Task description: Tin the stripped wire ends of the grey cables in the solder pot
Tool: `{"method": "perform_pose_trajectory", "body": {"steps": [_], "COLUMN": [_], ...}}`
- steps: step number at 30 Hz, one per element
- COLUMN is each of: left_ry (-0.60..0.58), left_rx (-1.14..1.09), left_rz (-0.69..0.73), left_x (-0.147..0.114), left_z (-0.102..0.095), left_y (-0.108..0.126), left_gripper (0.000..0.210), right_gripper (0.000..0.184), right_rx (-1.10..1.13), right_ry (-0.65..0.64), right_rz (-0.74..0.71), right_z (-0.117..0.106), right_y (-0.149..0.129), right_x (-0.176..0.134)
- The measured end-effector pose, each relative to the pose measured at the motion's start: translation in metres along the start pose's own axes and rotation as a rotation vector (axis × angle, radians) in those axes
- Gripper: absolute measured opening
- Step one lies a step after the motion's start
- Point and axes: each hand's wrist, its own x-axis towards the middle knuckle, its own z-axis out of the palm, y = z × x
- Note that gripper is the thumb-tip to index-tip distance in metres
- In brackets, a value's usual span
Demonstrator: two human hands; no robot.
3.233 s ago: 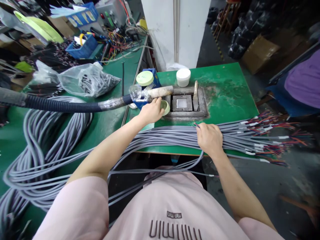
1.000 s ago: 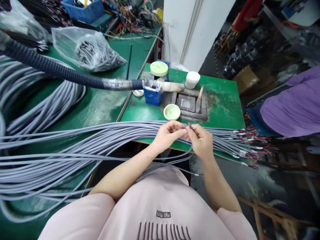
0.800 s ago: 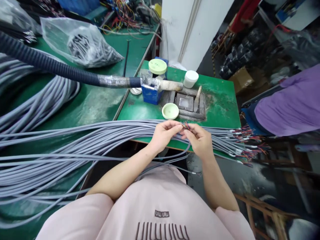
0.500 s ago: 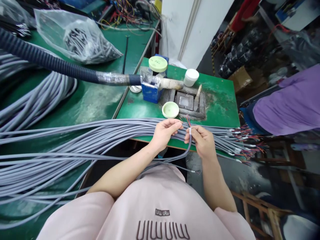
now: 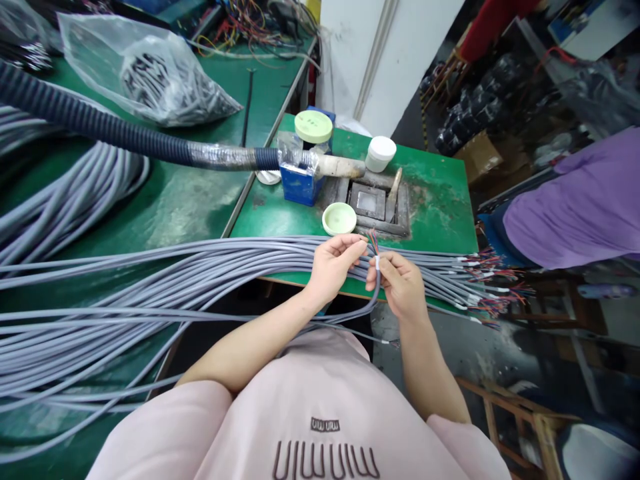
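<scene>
My right hand (image 5: 400, 283) grips a grey cable (image 5: 375, 297) just at the white band (image 5: 377, 263) near its end. Thin coloured wires (image 5: 373, 241) fan upward out of that end. Closed in a pinch, my left hand (image 5: 336, 265) is at the left side of these wires, with what looks like one thin wire at its fingertips. Behind and under both hands runs a thick bundle of grey cables (image 5: 240, 261), whose stripped ends (image 5: 500, 287) with coloured wires lie to the right.
A solder pot (image 5: 369, 200) is set in the green bench, with a pale dish (image 5: 340, 219), a white tub (image 5: 381, 154) and a blue box (image 5: 300, 185) around it. A ribbed hose (image 5: 150, 141) crosses from the left. A person in purple (image 5: 580, 200) is at right.
My left fingertips have come closer to the coloured wires, which stand more gathered now. My right hand keeps its grip on the cable. The whole view has shifted slightly.
</scene>
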Motion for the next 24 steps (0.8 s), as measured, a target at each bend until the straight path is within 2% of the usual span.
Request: {"method": "perform_pose_trajectory", "body": {"steps": [6, 10, 13, 16, 19, 21, 24], "left_ry": [-0.01, -0.09, -0.093, -0.061, -0.088, -0.12, -0.122], "left_rx": [-0.06, -0.037, 0.034, 0.184, 0.344, 0.401, 0.358], "left_rz": [-0.147, -0.13, -0.017, 0.206, 0.412, 0.459, 0.392], "left_x": [0.005, 0.008, 0.006, -0.002, -0.01, -0.013, -0.015], "left_z": [-0.001, -0.004, -0.005, -0.005, -0.007, -0.007, -0.005], "left_y": [0.002, 0.004, 0.004, -0.001, -0.007, -0.011, -0.014], "left_gripper": [0.029, 0.029, 0.028, 0.021, 0.011, 0.009, 0.015], "right_gripper": [0.023, 0.023, 0.024, 0.026, 0.026, 0.023, 0.018], "right_rx": [-0.05, -0.077, -0.019, 0.1, 0.177, 0.194, 0.179], "right_ry": [-0.018, -0.037, -0.014, -0.01, -0.06, -0.063, -0.018], "right_rz": [-0.033, -0.036, -0.02, 0.01, 0.042, 0.031, -0.051], "right_z": [-0.002, -0.002, 0.001, 0.004, 0.004, 0.003, 0.001], "right_y": [0.002, 0.002, 0.0, -0.003, -0.004, -0.006, -0.009], "right_x": [0.0, 0.0, 0.001, 0.005, 0.009, 0.011, 0.011]}}
